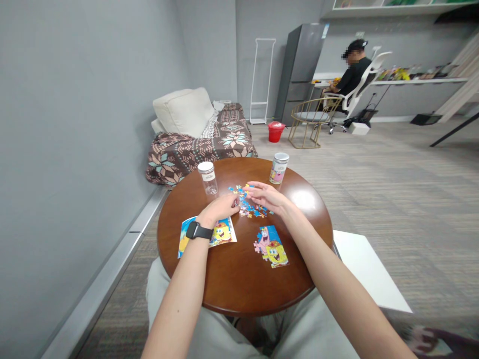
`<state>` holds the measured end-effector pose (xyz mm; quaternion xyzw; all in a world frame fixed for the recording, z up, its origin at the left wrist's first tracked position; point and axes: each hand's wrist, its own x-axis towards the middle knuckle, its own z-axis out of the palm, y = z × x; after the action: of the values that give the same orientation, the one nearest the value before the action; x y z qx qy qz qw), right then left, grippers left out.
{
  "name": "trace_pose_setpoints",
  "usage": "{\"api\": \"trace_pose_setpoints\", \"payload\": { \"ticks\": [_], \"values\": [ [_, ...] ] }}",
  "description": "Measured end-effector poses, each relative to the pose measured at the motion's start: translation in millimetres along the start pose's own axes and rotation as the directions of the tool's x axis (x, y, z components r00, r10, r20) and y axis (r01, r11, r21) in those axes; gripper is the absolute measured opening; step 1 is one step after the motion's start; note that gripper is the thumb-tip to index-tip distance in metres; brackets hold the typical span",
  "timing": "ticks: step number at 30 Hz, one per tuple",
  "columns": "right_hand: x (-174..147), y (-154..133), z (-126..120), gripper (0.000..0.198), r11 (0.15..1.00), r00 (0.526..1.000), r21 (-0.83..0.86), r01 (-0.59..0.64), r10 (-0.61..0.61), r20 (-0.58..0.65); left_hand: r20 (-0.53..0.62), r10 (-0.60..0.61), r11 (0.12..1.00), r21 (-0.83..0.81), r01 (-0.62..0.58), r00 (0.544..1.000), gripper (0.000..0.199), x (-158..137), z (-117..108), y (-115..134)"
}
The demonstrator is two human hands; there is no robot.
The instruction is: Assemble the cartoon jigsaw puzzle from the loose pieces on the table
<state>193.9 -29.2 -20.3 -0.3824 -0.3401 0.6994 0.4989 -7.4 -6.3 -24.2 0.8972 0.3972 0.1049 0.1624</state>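
Observation:
A pile of loose jigsaw puzzle pieces (254, 210), mostly blue, lies in the middle of the round wooden table (228, 284). At the pile's left edge is my left hand (221, 206), fingers curled in; what they hold, if anything, is hidden. My right hand (268, 196) reaches over the pile from the right with its fingers stretched and apart, holding nothing I can see. Nearer to me lies a partly joined puzzle (272, 248) with a pink and a yellow cartoon figure. A printed picture sheet (223, 232) lies partly under my left wrist, which wears a black watch (198, 230).
A clear jar (208, 178) with a white lid stands at the back left of the table, and a jar with a cartoon label (279, 169) at the back right. Beyond are a covered sofa (224, 130), a red bin (276, 132), a gold-framed chair (310, 117) and a seated person (355, 75).

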Motion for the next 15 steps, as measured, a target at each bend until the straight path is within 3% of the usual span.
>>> {"api": "trace_pose_setpoints", "payload": {
  "ticks": [9, 15],
  "values": [
    [1, 4, 0, 0.029, 1.0, 1.0, 0.027, -0.007, 0.007, 0.0, -0.191, 0.036, 0.999, -0.027, -0.042, 0.981, 0.021, -2, -9, 16],
    [2, 2, 0, 0.023, 0.998, 0.999, -0.051, -0.031, 0.03, -0.036, -0.213, 0.079, 0.996, -0.019, -0.085, 0.974, 0.03, -3, -11, 18]
  ]
}}
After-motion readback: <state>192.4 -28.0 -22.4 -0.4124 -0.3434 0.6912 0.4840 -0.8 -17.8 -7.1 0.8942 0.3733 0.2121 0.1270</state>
